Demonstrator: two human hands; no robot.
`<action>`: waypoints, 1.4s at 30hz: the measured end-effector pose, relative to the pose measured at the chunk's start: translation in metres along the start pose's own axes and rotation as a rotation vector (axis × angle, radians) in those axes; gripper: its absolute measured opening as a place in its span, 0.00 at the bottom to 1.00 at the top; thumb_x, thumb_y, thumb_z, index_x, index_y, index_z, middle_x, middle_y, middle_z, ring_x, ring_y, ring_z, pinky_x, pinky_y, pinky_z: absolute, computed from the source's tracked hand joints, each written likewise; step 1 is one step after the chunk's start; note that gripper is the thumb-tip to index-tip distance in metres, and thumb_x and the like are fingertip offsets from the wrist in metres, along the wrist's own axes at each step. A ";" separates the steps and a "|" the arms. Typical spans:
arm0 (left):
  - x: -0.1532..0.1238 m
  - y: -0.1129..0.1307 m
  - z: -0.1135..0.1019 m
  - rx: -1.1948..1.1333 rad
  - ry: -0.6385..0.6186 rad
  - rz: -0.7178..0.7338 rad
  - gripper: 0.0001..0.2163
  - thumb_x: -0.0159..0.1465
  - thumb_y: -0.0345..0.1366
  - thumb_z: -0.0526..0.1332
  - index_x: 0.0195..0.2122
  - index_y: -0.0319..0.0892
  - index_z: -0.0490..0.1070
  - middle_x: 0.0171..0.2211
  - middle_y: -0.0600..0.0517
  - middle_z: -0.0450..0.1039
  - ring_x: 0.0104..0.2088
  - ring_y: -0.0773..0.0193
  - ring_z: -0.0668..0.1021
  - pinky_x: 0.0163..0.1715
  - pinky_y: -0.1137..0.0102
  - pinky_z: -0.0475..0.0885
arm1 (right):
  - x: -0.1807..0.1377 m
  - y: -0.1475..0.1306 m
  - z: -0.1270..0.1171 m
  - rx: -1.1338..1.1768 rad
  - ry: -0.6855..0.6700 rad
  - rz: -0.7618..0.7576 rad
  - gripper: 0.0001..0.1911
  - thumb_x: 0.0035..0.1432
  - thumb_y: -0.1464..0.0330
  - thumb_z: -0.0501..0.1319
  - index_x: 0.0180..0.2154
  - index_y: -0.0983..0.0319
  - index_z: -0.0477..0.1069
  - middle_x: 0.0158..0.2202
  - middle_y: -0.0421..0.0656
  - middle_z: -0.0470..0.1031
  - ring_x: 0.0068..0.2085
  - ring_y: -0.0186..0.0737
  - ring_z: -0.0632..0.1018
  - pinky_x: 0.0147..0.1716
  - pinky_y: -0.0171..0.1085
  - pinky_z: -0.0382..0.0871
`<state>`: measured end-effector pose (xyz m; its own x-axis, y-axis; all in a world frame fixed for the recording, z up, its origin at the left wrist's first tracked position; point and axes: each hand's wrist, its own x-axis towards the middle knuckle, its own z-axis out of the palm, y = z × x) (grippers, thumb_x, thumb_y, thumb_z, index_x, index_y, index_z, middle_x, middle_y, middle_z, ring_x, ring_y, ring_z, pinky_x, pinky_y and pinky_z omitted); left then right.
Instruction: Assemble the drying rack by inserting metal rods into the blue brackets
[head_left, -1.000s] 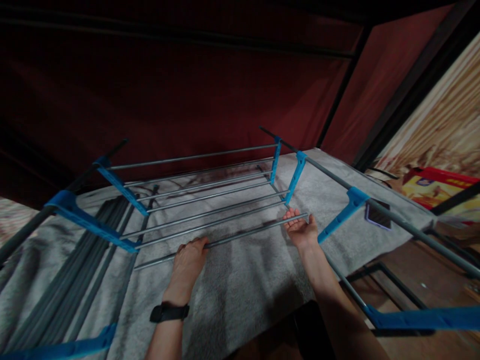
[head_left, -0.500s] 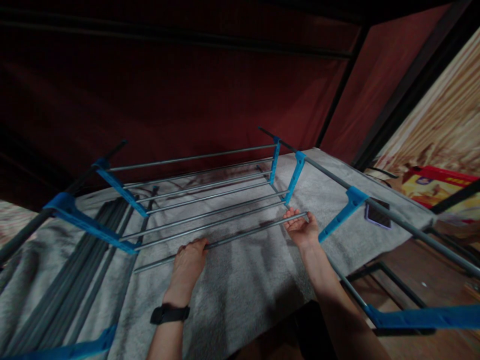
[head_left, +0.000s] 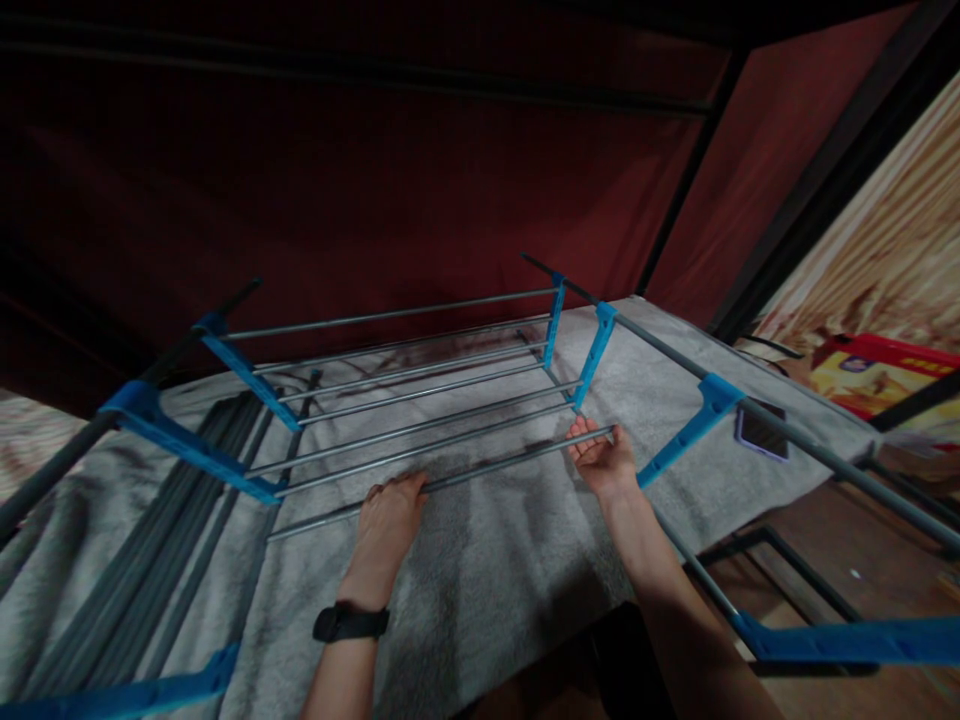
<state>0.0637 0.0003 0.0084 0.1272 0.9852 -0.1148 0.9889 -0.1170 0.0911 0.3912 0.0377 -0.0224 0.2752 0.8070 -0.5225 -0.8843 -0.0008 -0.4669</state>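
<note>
A rack of grey metal rods (head_left: 405, 395) joined by blue plastic connectors (head_left: 187, 448) lies over a grey towel (head_left: 495, 560). A loose grey rod (head_left: 495, 466) runs across the near side of the rack. My left hand (head_left: 390, 515), with a black watch on the wrist, is closed over this rod near its middle. My right hand (head_left: 600, 460) is palm up, fingers curled round the rod's right end, close to a blue connector (head_left: 592, 355).
Several spare grey rods (head_left: 150, 560) lie in a bundle on the towel at the left. A phone (head_left: 761, 432) rests on the towel at the right. A long rod with blue connectors (head_left: 709, 400) crosses the right side. A red box (head_left: 877, 370) sits beyond, dark red fabric wall behind.
My left hand has slid a little to the right along the rod. The right hand keeps its hold on the rod's end.
</note>
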 end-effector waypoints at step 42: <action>-0.005 -0.015 0.003 -0.121 0.210 -0.267 0.11 0.65 0.32 0.57 0.43 0.41 0.78 0.43 0.40 0.80 0.52 0.43 0.77 0.61 0.46 0.58 | 0.010 -0.010 -0.007 -0.184 0.149 0.037 0.17 0.70 0.71 0.48 0.31 0.59 0.70 0.26 0.36 0.78 0.26 0.35 0.80 0.30 0.39 0.77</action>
<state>0.0485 -0.0036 0.0047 -0.1657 0.9847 0.0539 0.9672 0.1516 0.2036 0.4058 0.0418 -0.0278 0.3084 0.7081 -0.6352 -0.8149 -0.1478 -0.5604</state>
